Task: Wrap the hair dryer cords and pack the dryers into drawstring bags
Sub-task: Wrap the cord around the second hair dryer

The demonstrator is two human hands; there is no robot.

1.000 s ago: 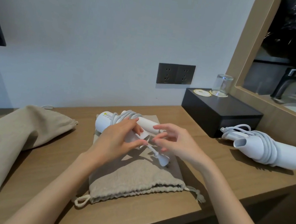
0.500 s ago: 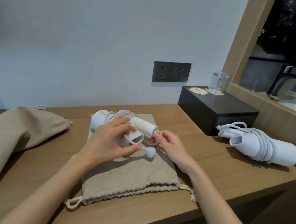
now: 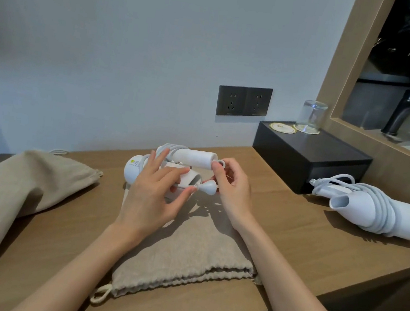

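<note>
Left hand (image 3: 157, 196) lies over the folded white plastic hair dryer (image 3: 192, 161), fingers spread and curled on its barrel, holding it. Right hand (image 3: 232, 187) pinches the small white ring (image 3: 220, 162) at the handle's end between thumb and forefinger. The dryer sits just above the far end of the flat beige cloth drawstring bag (image 3: 186, 252), mid-counter. Its long axis runs left to right; the handle is folded along the barrel, ring end pointing right. Pale grey cord (image 3: 167, 148) is coiled round its left part. The white cone-shaped plug (image 3: 208, 188) hangs free between the hands.
</note>
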